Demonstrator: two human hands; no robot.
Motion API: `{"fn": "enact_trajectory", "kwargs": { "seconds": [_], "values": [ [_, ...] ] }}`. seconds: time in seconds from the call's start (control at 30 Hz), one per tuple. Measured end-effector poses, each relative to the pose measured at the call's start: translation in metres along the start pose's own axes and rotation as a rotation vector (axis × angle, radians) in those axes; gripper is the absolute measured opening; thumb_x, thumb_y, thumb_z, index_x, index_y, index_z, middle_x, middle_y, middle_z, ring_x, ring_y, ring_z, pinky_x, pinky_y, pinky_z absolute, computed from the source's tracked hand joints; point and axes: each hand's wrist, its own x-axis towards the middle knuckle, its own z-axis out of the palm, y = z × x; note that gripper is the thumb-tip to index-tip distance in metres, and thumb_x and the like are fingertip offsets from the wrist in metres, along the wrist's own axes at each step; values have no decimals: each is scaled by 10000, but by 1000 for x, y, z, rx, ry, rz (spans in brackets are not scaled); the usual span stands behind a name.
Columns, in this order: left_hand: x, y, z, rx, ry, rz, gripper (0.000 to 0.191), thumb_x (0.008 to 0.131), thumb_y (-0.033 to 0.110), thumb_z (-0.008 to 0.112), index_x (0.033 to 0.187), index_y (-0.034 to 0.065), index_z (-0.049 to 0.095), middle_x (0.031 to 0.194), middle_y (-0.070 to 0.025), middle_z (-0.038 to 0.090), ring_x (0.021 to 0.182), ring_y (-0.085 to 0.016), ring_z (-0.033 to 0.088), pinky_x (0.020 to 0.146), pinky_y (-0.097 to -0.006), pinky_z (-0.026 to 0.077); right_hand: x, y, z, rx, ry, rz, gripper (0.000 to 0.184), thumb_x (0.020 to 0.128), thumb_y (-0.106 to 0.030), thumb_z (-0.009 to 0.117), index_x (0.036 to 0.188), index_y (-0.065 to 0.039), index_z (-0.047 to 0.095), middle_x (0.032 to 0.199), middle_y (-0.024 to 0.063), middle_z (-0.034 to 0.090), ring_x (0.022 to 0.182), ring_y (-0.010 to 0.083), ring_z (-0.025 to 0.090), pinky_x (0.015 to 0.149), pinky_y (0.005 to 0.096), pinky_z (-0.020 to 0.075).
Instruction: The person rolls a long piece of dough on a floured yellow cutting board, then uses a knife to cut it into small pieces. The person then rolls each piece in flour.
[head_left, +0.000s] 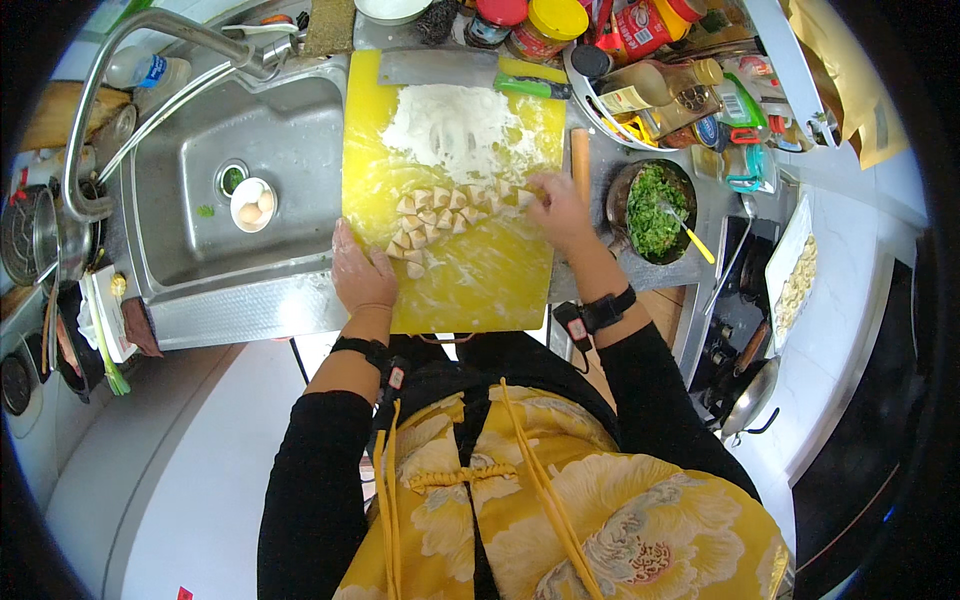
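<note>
A yellow cutting board (465, 300) dusted with flour lies at the counter's front edge, partly beside the sink. Several small cut dough pieces (426, 219) sit in rows across its middle, with a heap of white flour (450, 124) behind them. My left hand (363, 268) rests on the board's left edge, fingers apart. At the right end of the dough rows is my right hand (559, 210), slightly blurred; its fingertips are near the last pieces, and whether they grip one is unclear. A cleaver (439, 67) with a green and yellow handle lies along the board's far edge.
The steel sink (300, 112) on the left holds a white bowl (261, 223) with eggs. Right of the board are a wooden rolling pin (580, 161) and a bowl of chopped greens (654, 210) with a spoon. Jars and bottles crowd the back right. A white tray (780, 255) with food stands far right.
</note>
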Motion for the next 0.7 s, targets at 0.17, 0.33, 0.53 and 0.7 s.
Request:
{"fn": "enact_trajectory", "kwargs": {
  "seconds": [0.17,0.33,0.53,0.7],
  "values": [
    [0,1,0,21,2,1,664,851,180,516,1437,-29,286,1447,-256,378,1336,-396,374,1096,-465,320,-15,-9,5,113,-77,113,284,814,-133,650,1086,-54,622,951,131,596,814,234,620,740,339,508],
    [0,1,1,24,-12,-16,667,862,190,513,1448,-20,275,1453,-249,372,1342,-394,364,1101,-464,313,31,-9,-1,134,-32,175,237,846,-149,644,1060,-50,617,995,170,642,950,315,630,803,397,518],
    [-1,0,3,21,-3,-15,672,860,192,517,1451,-15,273,1459,-235,373,1344,-386,363,1105,-459,310,91,-8,15,-52,-66,-142,191,852,-144,626,1022,-58,637,1017,167,627,927,358,611,812,426,509],
    [0,1,1,7,-19,-34,680,844,185,526,1450,-3,281,1465,-216,374,1347,-369,365,1100,-455,317,87,-19,24,-52,-102,-177,157,866,-149,607,998,-73,646,1013,147,614,924,355,604,809,433,507]
  ]
}}
